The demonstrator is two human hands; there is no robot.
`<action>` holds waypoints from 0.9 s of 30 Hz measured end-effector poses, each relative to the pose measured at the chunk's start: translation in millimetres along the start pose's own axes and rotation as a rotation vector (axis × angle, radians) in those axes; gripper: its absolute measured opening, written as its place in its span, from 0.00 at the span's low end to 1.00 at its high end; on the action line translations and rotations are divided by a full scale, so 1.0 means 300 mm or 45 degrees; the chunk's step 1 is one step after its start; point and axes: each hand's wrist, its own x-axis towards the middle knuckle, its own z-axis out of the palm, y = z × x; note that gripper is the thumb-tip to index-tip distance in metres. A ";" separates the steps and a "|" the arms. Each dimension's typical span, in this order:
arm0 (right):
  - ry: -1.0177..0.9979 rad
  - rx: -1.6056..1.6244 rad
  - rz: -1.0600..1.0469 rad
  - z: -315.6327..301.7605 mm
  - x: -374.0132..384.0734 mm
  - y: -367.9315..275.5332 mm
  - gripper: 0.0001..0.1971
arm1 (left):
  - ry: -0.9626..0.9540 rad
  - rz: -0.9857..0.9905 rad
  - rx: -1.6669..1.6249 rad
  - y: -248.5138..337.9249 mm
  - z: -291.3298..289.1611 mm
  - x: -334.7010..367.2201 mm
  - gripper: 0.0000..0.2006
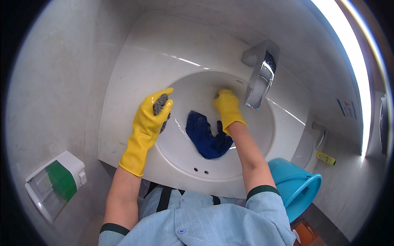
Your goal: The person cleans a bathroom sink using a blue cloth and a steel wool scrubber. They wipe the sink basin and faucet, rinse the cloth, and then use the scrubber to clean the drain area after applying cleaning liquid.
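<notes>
yellow gloves (144, 121) (227, 106): 2 | blue cloth (207, 141): 1 | faucets (261, 78) (322, 133): 2 | bottle (326, 158): 1 | dispenser (61, 180): 1

The left hand (146, 110) and right hand (227, 102) are covered by glossy yellow rubber gloves, creased along their long cuffs, by which part of each forearm is also enclosed. A light blue shirt (221, 219) is worn, marked with fine pale stripes, fastened by small blue buttons (181, 231) and finished at its short sleeves with dark green bands (262, 190). Black straps (164, 199) are seen across its front.
</notes>
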 end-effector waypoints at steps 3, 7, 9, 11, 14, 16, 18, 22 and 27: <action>0.043 -0.136 0.104 0.074 -0.014 0.011 0.15 | -0.016 0.006 0.015 -0.007 0.008 0.007 0.18; 0.004 -0.146 0.077 -0.012 -0.001 -0.002 0.15 | 0.004 -0.027 -0.037 -0.006 -0.007 0.006 0.18; 0.031 -0.012 0.154 -0.061 -0.003 0.045 0.16 | -0.014 0.001 -0.008 0.003 -0.005 0.007 0.18; 0.064 0.017 0.199 -0.069 -0.059 0.081 0.18 | -0.052 0.010 -0.024 0.016 0.008 0.014 0.19; 0.105 0.371 0.370 -0.119 -0.211 0.064 0.21 | -0.054 -0.043 -0.063 0.006 0.004 0.011 0.19; 0.207 0.682 0.531 -0.255 -0.318 0.021 0.22 | -0.036 -0.074 -0.075 0.006 -0.015 0.000 0.18; 0.427 0.824 0.609 -0.360 -0.420 0.056 0.19 | -0.017 -0.073 -0.096 0.009 -0.011 -0.003 0.18; 0.953 0.992 0.585 -0.526 -0.486 0.189 0.13 | -0.018 -0.086 -0.121 0.026 -0.013 -0.004 0.18; 1.143 1.231 0.672 -0.538 -0.322 0.437 0.14 | -0.040 0.001 -0.091 -0.002 0.027 0.005 0.17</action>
